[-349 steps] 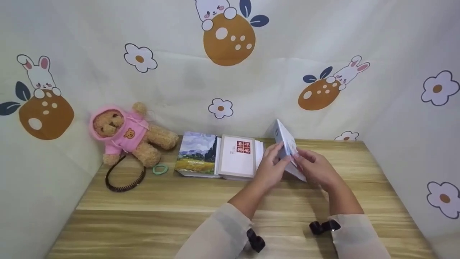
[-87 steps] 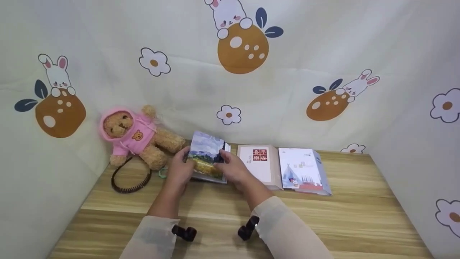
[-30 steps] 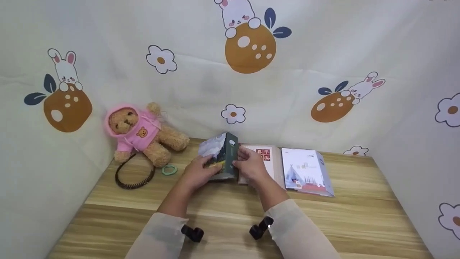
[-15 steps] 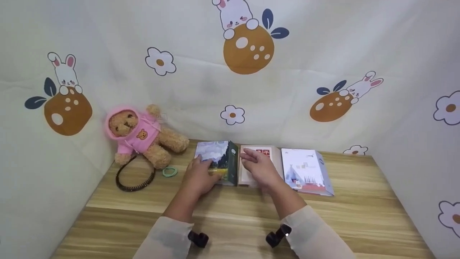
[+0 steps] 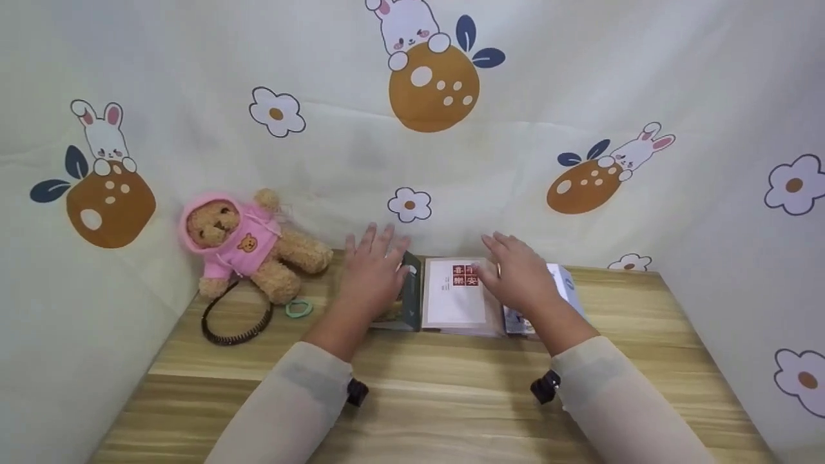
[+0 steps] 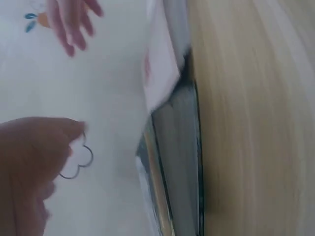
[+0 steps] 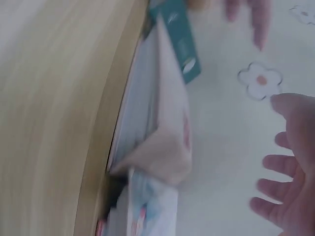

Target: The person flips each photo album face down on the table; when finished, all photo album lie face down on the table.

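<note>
Three books lie side by side at the back of the wooden table [image 5: 412, 386]. My left hand [image 5: 374, 270] hovers with straight fingers over the landscape-cover book [image 5: 407, 309], whose dark spine shows. My right hand [image 5: 515, 274] is spread flat above the white-and-blue book [image 5: 562, 278]. Between them lies the white book with red characters [image 5: 454, 299]. In the left wrist view the left hand [image 6: 29, 162] is apart from the dark book [image 6: 179, 162]. In the right wrist view the right hand [image 7: 290, 191] is off the books [image 7: 157, 123]. Neither hand holds anything.
A teddy bear in a pink hoodie [image 5: 238, 241] leans at the back left. A black headband [image 5: 235, 322] and a green hair tie [image 5: 298, 309] lie before it. Printed curtains [image 5: 412, 129] close in the back and both sides.
The left hand has let go of the landscape book, which now lies flat beside the middle book. Both hands rose and spread; the right hand shifted right, over the white-and-blue book.
</note>
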Tool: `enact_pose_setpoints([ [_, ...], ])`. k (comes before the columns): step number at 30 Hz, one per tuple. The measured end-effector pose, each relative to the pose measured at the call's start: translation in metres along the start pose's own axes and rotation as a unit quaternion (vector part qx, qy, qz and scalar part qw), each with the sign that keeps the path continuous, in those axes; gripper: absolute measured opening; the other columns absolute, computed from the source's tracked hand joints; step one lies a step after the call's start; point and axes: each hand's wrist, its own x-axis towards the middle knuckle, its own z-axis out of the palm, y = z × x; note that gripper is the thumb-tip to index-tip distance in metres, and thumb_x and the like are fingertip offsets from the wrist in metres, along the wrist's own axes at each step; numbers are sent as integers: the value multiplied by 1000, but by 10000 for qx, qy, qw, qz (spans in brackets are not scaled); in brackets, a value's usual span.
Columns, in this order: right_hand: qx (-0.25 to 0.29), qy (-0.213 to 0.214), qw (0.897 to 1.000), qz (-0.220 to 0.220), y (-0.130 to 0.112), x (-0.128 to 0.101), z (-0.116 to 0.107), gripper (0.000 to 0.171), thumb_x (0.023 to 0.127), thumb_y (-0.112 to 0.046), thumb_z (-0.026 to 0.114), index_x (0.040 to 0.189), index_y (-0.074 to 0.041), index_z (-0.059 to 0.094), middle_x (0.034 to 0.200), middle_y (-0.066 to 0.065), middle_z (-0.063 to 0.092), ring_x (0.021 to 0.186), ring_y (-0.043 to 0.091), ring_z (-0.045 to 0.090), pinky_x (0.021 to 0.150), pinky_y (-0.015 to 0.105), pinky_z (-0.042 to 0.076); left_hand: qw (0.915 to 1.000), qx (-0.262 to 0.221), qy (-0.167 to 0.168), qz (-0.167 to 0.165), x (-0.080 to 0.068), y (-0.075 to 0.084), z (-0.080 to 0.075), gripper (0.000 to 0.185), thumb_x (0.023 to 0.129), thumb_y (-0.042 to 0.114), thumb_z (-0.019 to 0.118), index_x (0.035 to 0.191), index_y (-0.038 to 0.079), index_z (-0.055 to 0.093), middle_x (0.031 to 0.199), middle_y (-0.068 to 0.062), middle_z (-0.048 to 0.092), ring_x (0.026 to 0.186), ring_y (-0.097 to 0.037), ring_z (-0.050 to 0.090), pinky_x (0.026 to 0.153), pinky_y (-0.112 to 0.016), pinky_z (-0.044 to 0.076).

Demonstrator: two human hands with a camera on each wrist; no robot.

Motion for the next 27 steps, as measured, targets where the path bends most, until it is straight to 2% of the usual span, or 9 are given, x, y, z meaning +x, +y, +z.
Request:
enact_pose_setpoints([
  [2, -553, 222, 9982, 17, 8, 3, 7, 75, 107, -64, 46, 169, -24, 34, 178, 10, 31, 166, 40, 25, 134, 64, 23, 9996, 100, 141, -203, 6, -4, 4, 65, 112, 61, 35, 172, 37, 22, 184, 0, 9, 171, -35, 3, 135, -68, -2],
  [4, -797, 282, 9963, 131, 14, 6, 15, 84, 104, -75, 38, 171, -26, 28, 181, 8, 21, 168, 41, 14, 135, 68, 14, 9987, 110, 235, -449, 10, -7, 9, 70, 109, 69, 27, 172, 39, 19, 184, 1, 3, 170, -36, -2, 133, -72, -7],
  [8, -709, 97, 9963, 481, 19, 11, 31, 105, 90, -96, 24, 174, -34, 12, 184, 5, -3, 169, 41, -9, 130, 75, -9, 9967, -13, 201, -790, 14, -12, 21, 87, 99, 86, 28, 172, 42, 14, 184, 1, -7, 169, -42, -10, 127, -80, -11],
  [11, -598, 27, 9956, 719, 20, 14, 39, 111, 83, -102, 19, 173, -38, 5, 183, 4, -13, 168, 42, -17, 124, 79, -19, 9959, -147, 88, -892, 13, -13, 27, 94, 93, 92, 30, 172, 43, 13, 183, 1, -10, 168, -45, -13, 124, -83, -12],
  [13, -584, 12, 9949, 821, 22, 14, 41, 111, 83, -102, 17, 173, -39, 3, 182, 4, -17, 167, 43, -19, 120, 81, -22, 9956, -218, 40, -907, 11, -13, 29, 94, 93, 94, 25, 172, 44, 13, 183, 1, -10, 168, -45, -14, 123, -83, -14],
  [17, -504, 121, 9951, 848, 30, 13, 42, 99, 93, -93, 26, 173, -39, 3, 182, 6, -16, 167, 45, -18, 119, 85, -20, 9953, -289, -54, -919, 8, -11, 27, 89, 96, 91, 16, 172, 44, 11, 183, 2, -10, 168, -44, -14, 125, -82, -11],
  [20, -423, 168, 9954, 839, 34, 11, 42, 92, 99, -84, 33, 173, -39, 3, 182, 6, -16, 167, 46, -18, 119, 85, -21, 9953, -369, -84, -897, 6, -10, 24, 85, 99, 86, 20, 172, 43, 10, 183, 2, -11, 168, -42, -15, 125, -82, -13],
  [24, -371, 130, 9957, 840, 35, 10, 40, 90, 101, -82, 34, 173, -39, 2, 182, 6, -16, 166, 45, -20, 118, 84, -22, 9954, -390, -86, -873, 6, -9, 23, 86, 100, 86, 21, 172, 42, 8, 183, 2, -13, 168, -40, -18, 124, -80, -19],
  [27, -349, 142, 9959, 825, 34, 8, 40, 89, 101, -81, 34, 173, -39, 2, 182, 6, -16, 166, 45, -19, 119, 84, -21, 9954, -381, -89, -879, 6, -7, 23, 87, 99, 87, 20, 172, 42, 8, 183, 2, -14, 168, -39, -17, 125, -79, -16],
])
